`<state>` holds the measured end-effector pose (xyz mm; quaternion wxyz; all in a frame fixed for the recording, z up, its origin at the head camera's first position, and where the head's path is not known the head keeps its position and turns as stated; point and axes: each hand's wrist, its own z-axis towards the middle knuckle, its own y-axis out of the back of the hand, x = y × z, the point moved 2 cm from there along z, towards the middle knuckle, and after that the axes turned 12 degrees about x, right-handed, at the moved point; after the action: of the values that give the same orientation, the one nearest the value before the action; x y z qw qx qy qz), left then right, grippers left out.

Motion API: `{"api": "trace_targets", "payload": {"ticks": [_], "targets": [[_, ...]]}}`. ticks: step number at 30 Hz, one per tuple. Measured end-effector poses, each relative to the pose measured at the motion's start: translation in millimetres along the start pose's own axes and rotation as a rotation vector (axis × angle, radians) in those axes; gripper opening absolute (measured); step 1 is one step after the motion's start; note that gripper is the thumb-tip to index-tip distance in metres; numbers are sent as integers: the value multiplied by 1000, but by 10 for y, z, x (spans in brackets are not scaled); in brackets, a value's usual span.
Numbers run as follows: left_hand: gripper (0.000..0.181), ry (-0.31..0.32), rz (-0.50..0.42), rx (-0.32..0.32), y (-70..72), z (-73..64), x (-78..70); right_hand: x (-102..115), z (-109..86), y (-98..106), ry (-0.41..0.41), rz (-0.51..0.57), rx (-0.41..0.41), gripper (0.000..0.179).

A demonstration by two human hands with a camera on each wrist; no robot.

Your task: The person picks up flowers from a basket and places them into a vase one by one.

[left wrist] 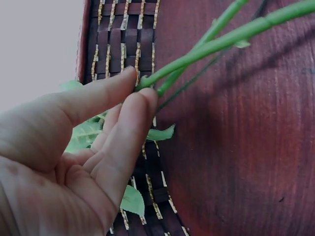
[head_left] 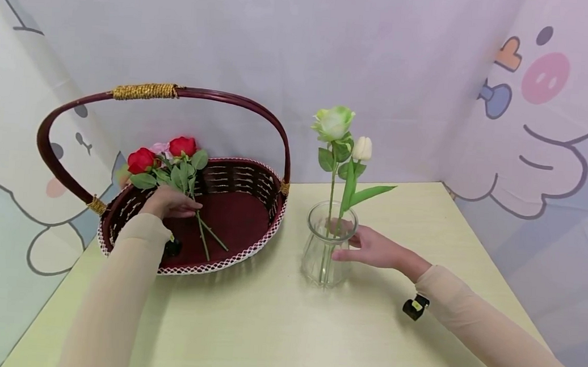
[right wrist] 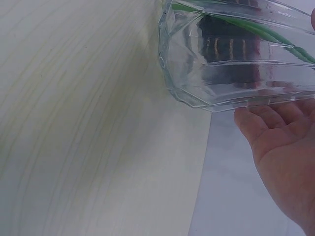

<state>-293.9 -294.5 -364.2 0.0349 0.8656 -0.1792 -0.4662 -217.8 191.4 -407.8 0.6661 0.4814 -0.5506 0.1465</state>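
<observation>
My left hand (head_left: 170,202) pinches two green stems (left wrist: 216,45) between thumb and fingers, over the inside of a dark red woven basket (head_left: 241,257). Red roses (head_left: 142,160) with green leaves lean over the basket's left back rim, beside a pale pink flower (head_left: 160,149) that is partly hidden. On the right, my right hand (head_left: 376,249) holds a clear glass vase (head_left: 313,259) from its side, the thumb in front and the fingers partly behind the glass. Upright in the vase stand a pale green rose (head_left: 333,123) and a white tulip (head_left: 362,149).
The basket's tall arched handle (head_left: 223,96) rises above the left arm. Both the basket and the vase stand on a light wooden table (head_left: 273,330). Behind it hangs a pale curtain (head_left: 384,59) with cartoon animals.
</observation>
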Motion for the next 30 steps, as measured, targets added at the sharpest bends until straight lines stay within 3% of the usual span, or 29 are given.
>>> {"api": "trace_targets", "payload": {"ticks": [12, 21, 28, 30], "targets": [[18, -7, -36, 44, -14, -57, 19, 14, -5, -4, -12, 0, 1, 77], [33, -19, -51, 106, 19, -133, 11, 42, -8, -6, -29, 0, -4, 78], [36, 8, -27, 134, 64, -116, 26, 29, -4, 2, -26, -2, 1, 78], [28, 12, -19, 143, 71, -105, 25, 20, -3, 5, -29, -3, 1, 78]]}}
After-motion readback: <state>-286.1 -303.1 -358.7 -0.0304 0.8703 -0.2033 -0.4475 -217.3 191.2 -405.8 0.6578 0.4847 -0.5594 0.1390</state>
